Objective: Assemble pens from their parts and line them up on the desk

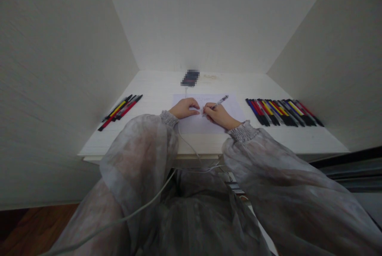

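My right hand (220,116) is closed around a pen (220,101) with a clear barrel, its upper end slanting up to the right. The pen's lower end points down at a sheet of white paper (205,128) lying on the desk. Faint marks show on the paper above my hands. Resting on the sheet's left part, my left hand (185,108) has its fingers bent and its thumb apart from them, with nothing visible held. Its fingertips are close to the pen's lower end.
Several pens lie in a loose pile (121,109) at the left and in a long row (283,112) at the right of the white desk (155,85). A blurred dark object (190,78) with a cable lies near the back wall. A white cable (189,144) hangs over the front edge.
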Demonstrator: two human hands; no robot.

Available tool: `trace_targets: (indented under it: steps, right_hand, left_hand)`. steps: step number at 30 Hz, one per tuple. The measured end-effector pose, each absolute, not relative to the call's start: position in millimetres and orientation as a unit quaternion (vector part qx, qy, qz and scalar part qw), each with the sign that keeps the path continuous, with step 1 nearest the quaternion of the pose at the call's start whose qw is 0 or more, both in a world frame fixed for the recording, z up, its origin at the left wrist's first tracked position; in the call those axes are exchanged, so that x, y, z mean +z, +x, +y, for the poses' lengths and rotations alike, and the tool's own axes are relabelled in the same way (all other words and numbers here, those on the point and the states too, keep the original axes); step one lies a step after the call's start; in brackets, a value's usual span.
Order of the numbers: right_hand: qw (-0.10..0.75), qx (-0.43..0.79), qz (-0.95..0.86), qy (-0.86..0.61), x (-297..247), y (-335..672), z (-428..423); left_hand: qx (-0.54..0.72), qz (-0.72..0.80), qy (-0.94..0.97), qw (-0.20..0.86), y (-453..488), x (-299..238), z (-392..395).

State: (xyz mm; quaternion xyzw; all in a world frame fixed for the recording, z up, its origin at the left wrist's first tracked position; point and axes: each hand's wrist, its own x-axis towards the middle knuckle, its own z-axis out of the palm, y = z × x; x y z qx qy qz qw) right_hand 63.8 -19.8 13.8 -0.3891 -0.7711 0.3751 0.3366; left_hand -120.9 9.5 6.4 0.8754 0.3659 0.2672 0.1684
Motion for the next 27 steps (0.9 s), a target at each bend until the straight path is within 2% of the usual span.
trace_targets:
  steps: [27]
  right_hand:
    - [0.328, 0.353, -0.782, -0.396, 18.8, 66.3, -22.3]
  left_hand:
    - [0.268, 0.372, 0.87, 0.179, -120.2, 7.4, 8.8]
